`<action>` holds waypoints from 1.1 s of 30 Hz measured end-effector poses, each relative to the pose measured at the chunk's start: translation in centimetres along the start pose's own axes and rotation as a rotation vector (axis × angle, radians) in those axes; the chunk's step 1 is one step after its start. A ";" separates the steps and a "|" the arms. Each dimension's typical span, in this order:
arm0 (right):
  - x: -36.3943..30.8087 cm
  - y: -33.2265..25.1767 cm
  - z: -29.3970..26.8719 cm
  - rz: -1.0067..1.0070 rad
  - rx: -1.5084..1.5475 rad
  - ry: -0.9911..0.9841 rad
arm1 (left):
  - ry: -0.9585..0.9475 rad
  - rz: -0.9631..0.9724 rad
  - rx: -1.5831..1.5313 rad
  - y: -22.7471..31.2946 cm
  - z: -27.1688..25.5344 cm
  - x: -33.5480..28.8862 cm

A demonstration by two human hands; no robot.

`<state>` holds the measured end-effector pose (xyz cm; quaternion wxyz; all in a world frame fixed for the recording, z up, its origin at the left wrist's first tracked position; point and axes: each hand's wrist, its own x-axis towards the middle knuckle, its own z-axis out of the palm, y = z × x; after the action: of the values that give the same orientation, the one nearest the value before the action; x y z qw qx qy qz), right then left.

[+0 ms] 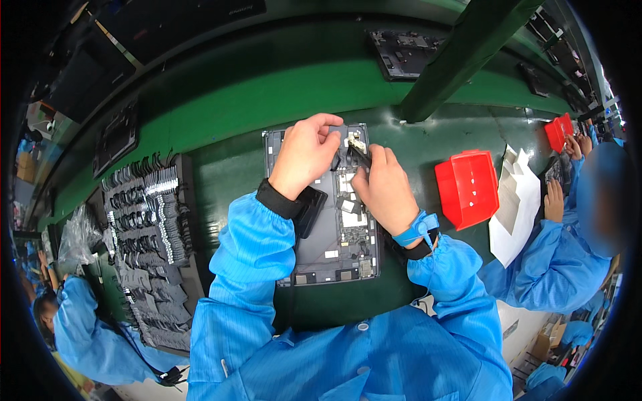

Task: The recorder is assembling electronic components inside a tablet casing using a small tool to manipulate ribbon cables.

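An opened laptop or tablet chassis (317,250) lies on the green bench in front of me, its circuit board (354,234) exposed along the right side. My left hand (304,157) is over its upper left part, fingers curled toward the thumb; whatever is between them, if anything, is hidden. My right hand (389,190) is at the upper right edge, closed around a slim black tool (360,155) whose tip reaches toward a pale part (356,140) near the top of the board. Below my left wrist, a black flat block (311,210) rests on the chassis, partly covered.
To the left stands a rack (147,227) packed with rows of dark and silvery parts. Red bins (468,190) and a white folded carton (515,204) are on the right, near a co-worker in blue (555,260). A green post (461,57) rises behind; another chassis (401,53) lies beyond.
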<state>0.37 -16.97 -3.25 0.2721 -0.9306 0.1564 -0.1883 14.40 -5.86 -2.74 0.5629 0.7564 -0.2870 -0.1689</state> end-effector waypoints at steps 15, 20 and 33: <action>0.6 0.1 -1.7 0.093 0.176 -0.045 | -0.048 0.042 0.110 0.7 -0.2 -0.1; 1.4 -1.2 -2.3 0.081 -0.026 -0.127 | -0.064 0.016 0.108 0.6 -0.2 0.1; 1.8 -1.8 -0.7 0.037 -0.379 -0.108 | -0.030 0.047 0.137 0.3 0.0 0.2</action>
<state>1.99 -16.51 -1.18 0.1035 -0.9709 0.1912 -0.1005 14.43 -6.04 -2.43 0.5094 0.7835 -0.3241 -0.1468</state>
